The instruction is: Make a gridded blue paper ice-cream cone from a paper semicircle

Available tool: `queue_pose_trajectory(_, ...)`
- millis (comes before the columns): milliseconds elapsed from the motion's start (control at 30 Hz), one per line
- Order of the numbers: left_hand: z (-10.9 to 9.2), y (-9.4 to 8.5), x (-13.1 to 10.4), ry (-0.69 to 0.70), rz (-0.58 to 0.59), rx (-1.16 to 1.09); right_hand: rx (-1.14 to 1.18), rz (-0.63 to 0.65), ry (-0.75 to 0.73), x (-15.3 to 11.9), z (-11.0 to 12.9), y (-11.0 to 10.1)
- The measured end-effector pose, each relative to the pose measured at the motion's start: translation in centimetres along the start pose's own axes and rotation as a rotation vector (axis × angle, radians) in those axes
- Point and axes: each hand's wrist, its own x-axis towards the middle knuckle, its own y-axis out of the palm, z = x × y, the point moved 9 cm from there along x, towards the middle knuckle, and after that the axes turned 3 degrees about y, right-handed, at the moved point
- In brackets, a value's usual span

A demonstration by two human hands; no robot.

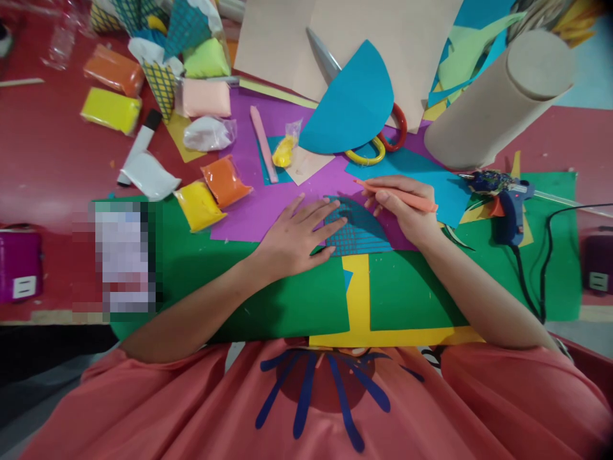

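Over purple paper [249,214], left hand [299,237] splayed.

Objects on the red bench [43,137]. Left: wrapped packets [111,110] in yellow, orange, pink, white and green; a black-and-white marker [138,147], partly covered by a white packet. Centre: a pink stick [263,144] beside a yellow lump [284,152] in clear wrap; above and to the right, scissors [324,54] with one red and one yellow handle loop, partly hidden under blue paper [354,105]. Right: a pale tube [467,121]; nearer the bench's front edge, a blue glue gun [511,214] with black cord [524,281].
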Motion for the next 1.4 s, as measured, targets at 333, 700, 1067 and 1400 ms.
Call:
queue_pose_trajectory(333, 0.0, -0.1, 0.0, -0.006, -0.007, -0.036, -0.212, 0.040, 0.014, 0.2, 0.2, 0.8)
queue_pose_trajectory(700, 0.1, 0.1, 0.1, -0.019, 0.020, -0.039, -0.264, 0.039, -0.008, 0.2, 0.3, 0.8)
queue_pose_trajectory(1067, 0.1, 0.1, 0.0, 0.002, 0.001, -0.048, -0.276, 0.042, -0.020, 0.2, 0.3, 0.9)
queue_pose_trajectory(1400, 0.0, 0.0, 0.0, 0.007, 0.006, -0.031, -0.257, 0.072, -0.042, 0.3, 0.6, 1.1)
